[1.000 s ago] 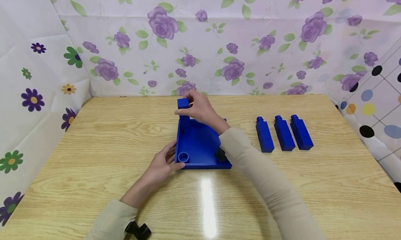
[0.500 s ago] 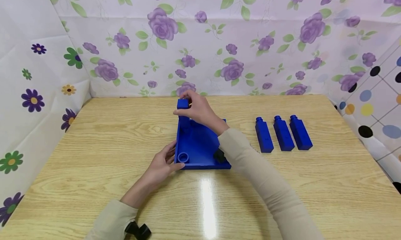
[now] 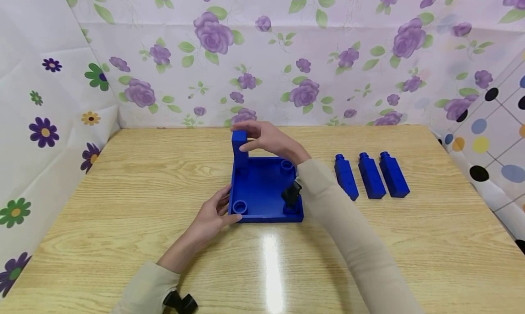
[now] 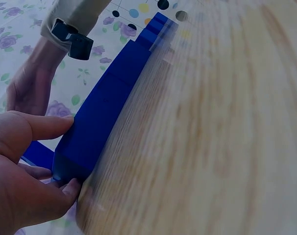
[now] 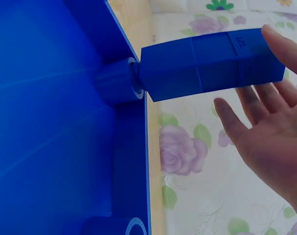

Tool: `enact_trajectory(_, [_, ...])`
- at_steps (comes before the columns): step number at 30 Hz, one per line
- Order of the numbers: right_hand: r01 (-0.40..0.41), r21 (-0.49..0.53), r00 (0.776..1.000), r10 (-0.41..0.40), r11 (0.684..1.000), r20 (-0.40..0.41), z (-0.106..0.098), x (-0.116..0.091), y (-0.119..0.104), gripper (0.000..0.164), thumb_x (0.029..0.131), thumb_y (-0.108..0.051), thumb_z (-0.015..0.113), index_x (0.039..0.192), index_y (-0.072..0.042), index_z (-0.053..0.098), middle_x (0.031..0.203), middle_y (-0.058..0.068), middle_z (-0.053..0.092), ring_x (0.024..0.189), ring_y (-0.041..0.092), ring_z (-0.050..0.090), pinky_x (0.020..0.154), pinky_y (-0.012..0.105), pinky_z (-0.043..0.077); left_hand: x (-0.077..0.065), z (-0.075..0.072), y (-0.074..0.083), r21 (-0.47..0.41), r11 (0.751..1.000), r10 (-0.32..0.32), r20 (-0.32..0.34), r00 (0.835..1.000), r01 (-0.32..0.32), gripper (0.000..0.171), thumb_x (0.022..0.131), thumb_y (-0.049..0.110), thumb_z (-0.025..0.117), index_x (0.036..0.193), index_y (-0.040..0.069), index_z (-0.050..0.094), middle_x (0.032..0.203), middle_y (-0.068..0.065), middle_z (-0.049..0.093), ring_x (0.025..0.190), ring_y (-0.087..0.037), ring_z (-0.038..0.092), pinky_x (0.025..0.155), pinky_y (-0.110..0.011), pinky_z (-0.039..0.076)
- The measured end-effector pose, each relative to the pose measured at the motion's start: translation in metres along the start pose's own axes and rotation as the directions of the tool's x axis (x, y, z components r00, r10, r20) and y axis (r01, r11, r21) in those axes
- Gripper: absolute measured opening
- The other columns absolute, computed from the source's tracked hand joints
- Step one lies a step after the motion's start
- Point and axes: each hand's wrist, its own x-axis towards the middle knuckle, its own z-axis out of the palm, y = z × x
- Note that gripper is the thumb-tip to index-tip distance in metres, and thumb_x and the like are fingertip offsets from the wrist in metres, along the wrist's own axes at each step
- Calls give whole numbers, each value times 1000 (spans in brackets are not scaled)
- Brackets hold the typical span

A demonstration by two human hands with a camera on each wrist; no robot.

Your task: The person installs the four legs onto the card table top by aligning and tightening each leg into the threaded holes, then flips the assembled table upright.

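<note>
A blue square tray-like tabletop (image 3: 262, 186) with raised edges and round corner sockets lies on the wooden table. One blue square table leg (image 3: 239, 147) stands upright in its back-left socket. My right hand (image 3: 268, 136) is around the upper part of that leg, its fingers loosely spread. In the right wrist view, the leg (image 5: 197, 63) meets the socket (image 5: 124, 81), and several fingers are apart from it. My left hand (image 3: 211, 216) grips the tabletop's front-left corner between thumb and fingers, as the left wrist view also shows on the blue edge (image 4: 99, 107).
Three more blue legs (image 3: 346, 177) with threaded necks lie side by side on the wooden table (image 3: 143, 177), right of the tabletop. A front-left socket (image 3: 239, 207) and a back-right socket (image 3: 286, 166) show. Flowered cloth (image 3: 262, 72) hangs behind the table.
My right hand's fingers have loosened around the leg, and the hand has shifted slightly right. The leg stays upright in its socket. My left hand has not moved.
</note>
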Motion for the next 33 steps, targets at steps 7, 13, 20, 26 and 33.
enact_trajectory(7, [-1,125,999,-4,992,40,-2,2,3,49,90,-5,67,137,-5,54,132,9,58,116,18,57,96,33,48,1,1,-1,3,1000,-7,-1,1000,7,79,86,-9,65,152,0,22,148,-26,32,137,-37,33,105,-39,39])
enact_trajectory(13, [-18,141,999,14,990,33,-3,3,6,49,90,-4,67,138,-5,54,130,9,60,115,18,58,97,32,48,1,1,-1,19,1000,-4,-6,1000,4,79,86,-8,66,152,1,23,148,-25,33,137,-37,33,106,-39,37])
enact_trajectory(20, [-37,103,999,34,994,27,-2,4,4,48,91,-6,67,138,-6,54,129,8,61,114,18,59,97,32,48,1,0,-1,14,1000,1,-6,1000,-1,79,86,-9,65,152,1,23,148,-26,33,136,-37,34,105,-39,38])
enact_trajectory(26, [-21,34,1000,22,999,-19,1,4,4,47,93,-8,65,138,-5,53,129,9,61,113,18,59,97,31,48,1,0,-2,8,1000,3,-2,1000,-3,78,87,-9,65,152,0,23,148,-26,32,136,-37,33,104,-39,40])
enact_trajectory(33, [-23,-70,994,16,997,-107,10,4,3,53,92,-12,68,141,-4,49,126,12,62,115,20,59,96,32,49,1,-1,-1,4,1000,8,3,1000,-8,78,87,-9,65,152,0,23,149,-26,32,137,-37,33,105,-38,39])
